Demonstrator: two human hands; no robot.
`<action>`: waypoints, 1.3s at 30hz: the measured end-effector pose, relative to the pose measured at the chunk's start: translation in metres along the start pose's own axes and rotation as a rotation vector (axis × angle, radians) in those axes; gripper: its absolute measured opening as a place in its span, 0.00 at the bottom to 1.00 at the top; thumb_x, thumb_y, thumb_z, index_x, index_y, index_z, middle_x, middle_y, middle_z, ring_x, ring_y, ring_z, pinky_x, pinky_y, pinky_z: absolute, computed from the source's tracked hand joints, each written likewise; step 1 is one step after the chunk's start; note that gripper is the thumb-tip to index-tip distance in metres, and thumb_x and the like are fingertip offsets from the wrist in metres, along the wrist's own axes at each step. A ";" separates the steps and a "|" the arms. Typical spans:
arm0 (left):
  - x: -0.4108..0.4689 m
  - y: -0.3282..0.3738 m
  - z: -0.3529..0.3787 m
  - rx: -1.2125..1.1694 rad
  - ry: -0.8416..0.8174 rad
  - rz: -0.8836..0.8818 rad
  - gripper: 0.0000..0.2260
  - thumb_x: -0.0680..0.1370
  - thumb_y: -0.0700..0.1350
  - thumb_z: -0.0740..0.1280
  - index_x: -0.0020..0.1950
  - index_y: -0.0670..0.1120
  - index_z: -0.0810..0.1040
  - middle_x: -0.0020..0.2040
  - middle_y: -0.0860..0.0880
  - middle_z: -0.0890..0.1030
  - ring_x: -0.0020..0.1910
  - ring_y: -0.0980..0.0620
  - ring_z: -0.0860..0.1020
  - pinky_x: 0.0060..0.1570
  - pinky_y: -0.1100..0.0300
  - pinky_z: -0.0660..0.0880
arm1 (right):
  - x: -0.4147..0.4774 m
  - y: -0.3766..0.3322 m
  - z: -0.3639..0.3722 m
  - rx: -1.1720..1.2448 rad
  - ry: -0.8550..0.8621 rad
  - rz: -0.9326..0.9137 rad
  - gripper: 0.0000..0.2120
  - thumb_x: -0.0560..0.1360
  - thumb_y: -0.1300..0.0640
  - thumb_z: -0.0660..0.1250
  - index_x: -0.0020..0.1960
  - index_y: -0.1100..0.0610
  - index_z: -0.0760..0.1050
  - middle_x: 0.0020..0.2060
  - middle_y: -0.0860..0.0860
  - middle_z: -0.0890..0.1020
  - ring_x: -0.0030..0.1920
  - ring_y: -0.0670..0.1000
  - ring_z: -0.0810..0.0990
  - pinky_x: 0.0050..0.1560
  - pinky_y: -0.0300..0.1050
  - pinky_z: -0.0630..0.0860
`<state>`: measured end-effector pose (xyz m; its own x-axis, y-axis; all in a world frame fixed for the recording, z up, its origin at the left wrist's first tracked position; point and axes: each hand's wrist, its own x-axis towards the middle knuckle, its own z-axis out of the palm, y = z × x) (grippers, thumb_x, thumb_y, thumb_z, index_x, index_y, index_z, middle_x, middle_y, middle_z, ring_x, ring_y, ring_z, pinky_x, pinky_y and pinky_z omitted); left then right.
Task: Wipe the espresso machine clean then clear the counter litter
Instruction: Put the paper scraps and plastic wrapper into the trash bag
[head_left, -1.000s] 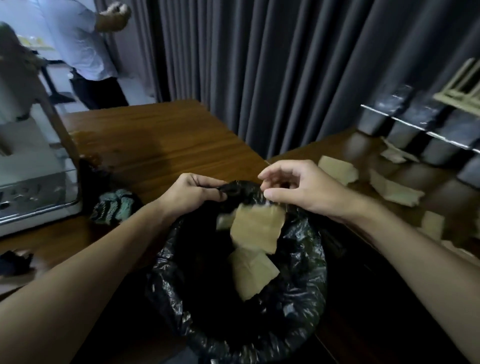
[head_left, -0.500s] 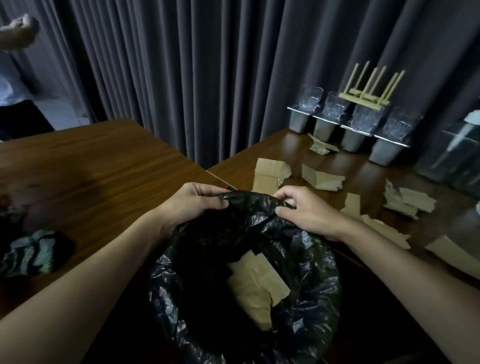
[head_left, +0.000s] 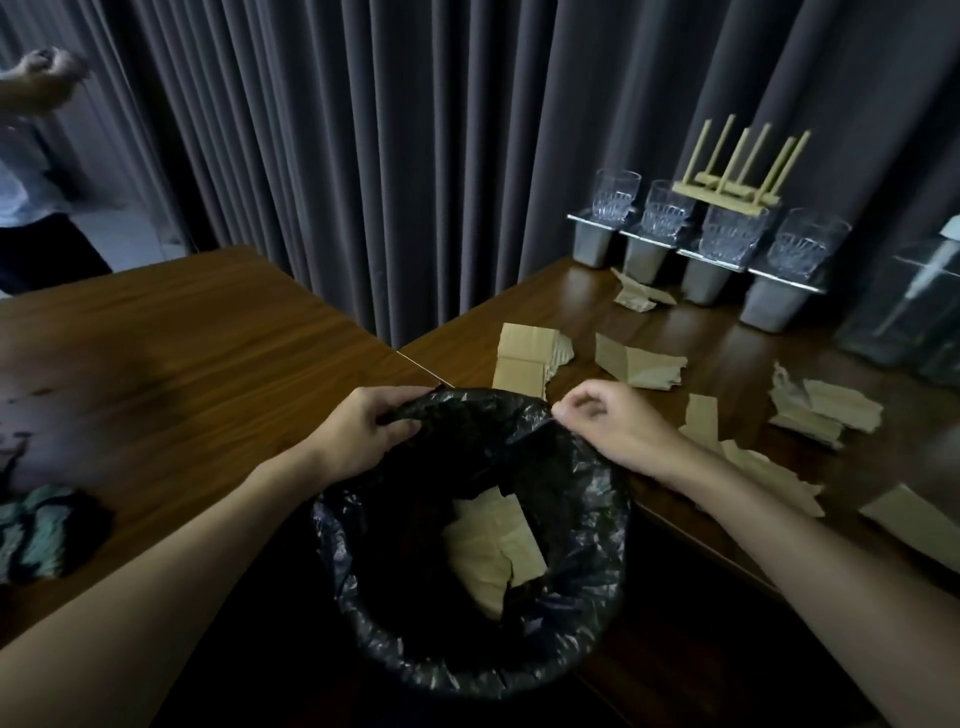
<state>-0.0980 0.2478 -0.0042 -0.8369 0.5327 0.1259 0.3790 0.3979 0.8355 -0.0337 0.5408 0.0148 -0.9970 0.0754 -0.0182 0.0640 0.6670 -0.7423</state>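
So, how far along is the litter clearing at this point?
Done: a few cardboard pieces already sit in the black bin bag. In hand: the left hand grips the bag's rim; the right hand is at the rim, grip unclear. Left: many torn cardboard scraps lie across the counter. The espresso machine is out of view, so its wiping cannot be judged.

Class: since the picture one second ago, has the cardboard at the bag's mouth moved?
Yes. The cardboard has dropped from just under the far rim of the black bag to deep inside it, well below that rim.
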 end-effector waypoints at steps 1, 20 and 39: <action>0.001 -0.003 -0.002 -0.003 0.020 -0.003 0.18 0.79 0.33 0.66 0.66 0.49 0.80 0.59 0.56 0.83 0.57 0.60 0.81 0.58 0.64 0.78 | 0.006 -0.001 0.000 -0.048 0.058 -0.045 0.11 0.79 0.48 0.64 0.54 0.54 0.78 0.44 0.46 0.81 0.45 0.44 0.79 0.41 0.34 0.71; 0.030 -0.028 -0.021 -0.015 -0.047 0.025 0.20 0.78 0.29 0.66 0.61 0.52 0.79 0.55 0.67 0.82 0.57 0.63 0.81 0.52 0.71 0.76 | 0.073 0.031 0.015 -0.357 0.046 0.036 0.15 0.74 0.39 0.66 0.56 0.47 0.76 0.57 0.51 0.71 0.60 0.55 0.73 0.65 0.56 0.70; 0.044 -0.036 -0.017 -0.110 -0.098 0.024 0.20 0.78 0.29 0.67 0.59 0.52 0.81 0.56 0.63 0.84 0.57 0.60 0.82 0.54 0.68 0.77 | 0.074 0.011 -0.010 0.386 0.344 0.232 0.17 0.74 0.68 0.69 0.62 0.60 0.76 0.57 0.57 0.81 0.57 0.52 0.79 0.60 0.49 0.77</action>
<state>-0.1553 0.2445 -0.0200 -0.7834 0.6136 0.0985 0.3486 0.3026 0.8871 -0.1068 0.5611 0.0124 -0.8829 0.4679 -0.0389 0.1950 0.2900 -0.9370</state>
